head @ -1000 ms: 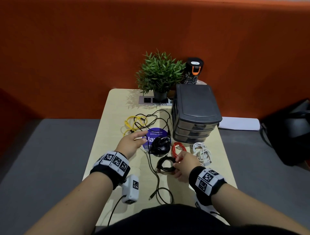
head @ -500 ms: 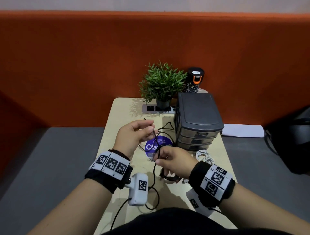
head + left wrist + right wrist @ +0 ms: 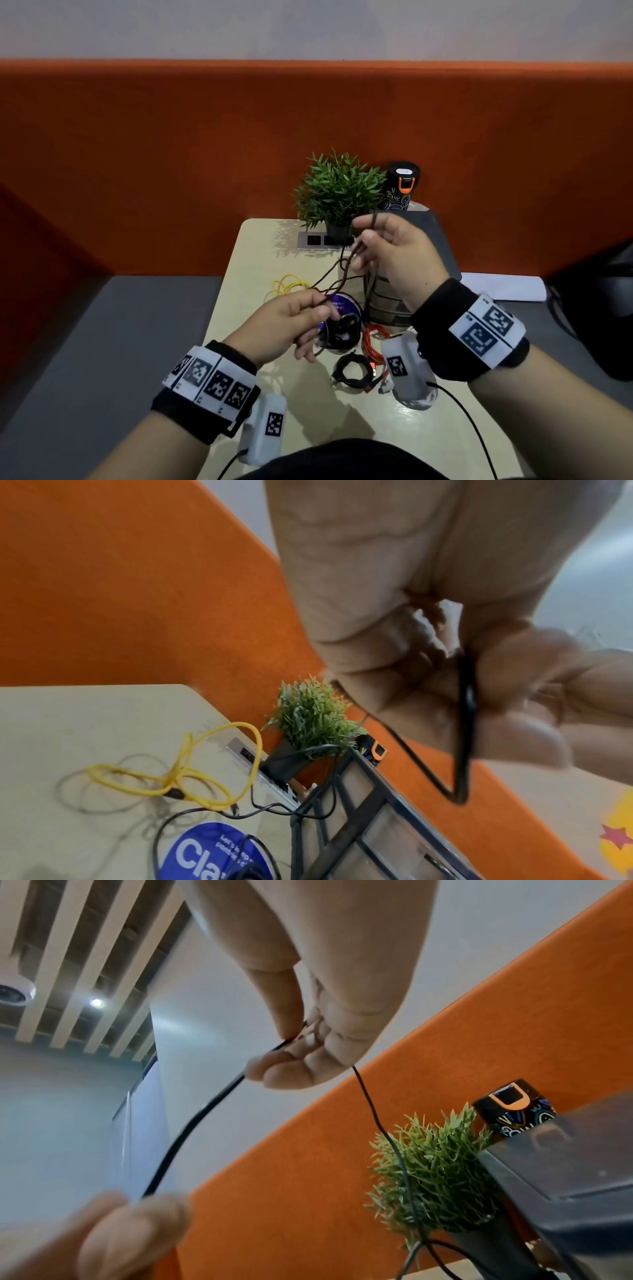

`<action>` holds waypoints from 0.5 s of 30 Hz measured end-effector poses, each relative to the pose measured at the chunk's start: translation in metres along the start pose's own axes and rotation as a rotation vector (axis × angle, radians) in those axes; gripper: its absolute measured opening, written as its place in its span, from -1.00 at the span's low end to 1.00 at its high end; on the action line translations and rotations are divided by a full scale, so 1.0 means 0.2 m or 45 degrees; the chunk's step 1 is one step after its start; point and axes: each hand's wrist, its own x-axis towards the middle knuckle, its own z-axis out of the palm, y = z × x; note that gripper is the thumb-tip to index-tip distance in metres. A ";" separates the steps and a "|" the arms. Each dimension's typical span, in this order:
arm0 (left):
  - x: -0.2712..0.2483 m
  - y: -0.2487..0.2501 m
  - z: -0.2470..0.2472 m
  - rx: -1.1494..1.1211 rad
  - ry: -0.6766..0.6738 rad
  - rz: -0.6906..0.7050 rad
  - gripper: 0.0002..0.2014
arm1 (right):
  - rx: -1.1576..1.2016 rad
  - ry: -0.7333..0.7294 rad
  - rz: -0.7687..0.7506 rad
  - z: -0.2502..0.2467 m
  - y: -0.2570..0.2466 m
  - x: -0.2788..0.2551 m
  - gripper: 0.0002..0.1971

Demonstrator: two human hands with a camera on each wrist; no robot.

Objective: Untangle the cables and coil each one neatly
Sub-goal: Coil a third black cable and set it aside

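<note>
Left hand (image 3: 291, 322): fingers pinch black cable (image 3: 346, 270), low above table (image 3: 253, 260).
Right hand (image 3: 397, 253): thumb and fingers grip same cable, raised higher.

Bare forearms, black wristbands (image 3: 442, 310) with white square-coded tags (image 3: 210, 380), white wrist camera pods (image 3: 265, 428) trailing black leads

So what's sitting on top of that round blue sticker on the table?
A coiled black cable lies on the round blue sticker, covering its near part. The left hand hides the sticker's left edge, so anything there can't be seen.
</note>
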 end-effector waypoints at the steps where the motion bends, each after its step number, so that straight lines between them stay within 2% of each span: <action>1: -0.01 -0.01 -0.02 -0.012 0.030 0.006 -0.84 | 0.009 0.049 -0.021 -0.01 -0.01 0.00 -0.79; 4: -0.05 -0.02 -0.11 -0.098 0.099 0.049 -0.77 | 0.050 0.182 -0.022 -0.02 -0.02 0.02 -0.76; 6: -0.07 -0.01 -0.15 -0.197 0.095 0.096 -0.73 | 0.081 0.214 0.055 -0.03 0.00 0.03 -0.78; 8: -0.08 0.01 -0.15 -0.283 0.101 0.159 -0.75 | 0.019 0.118 0.194 -0.06 0.01 0.03 -0.84; 10: -0.09 0.06 -0.14 -0.316 0.185 0.210 -0.74 | -0.196 0.024 0.284 -0.10 0.01 0.02 -0.79; 12: -0.08 0.11 -0.11 -0.295 0.304 0.234 -0.73 | -0.387 0.086 0.209 -0.11 0.00 0.02 -0.69; 15: -0.07 0.18 -0.07 -0.215 0.440 0.255 -0.75 | -0.640 0.206 -0.135 -0.09 -0.04 -0.01 -0.77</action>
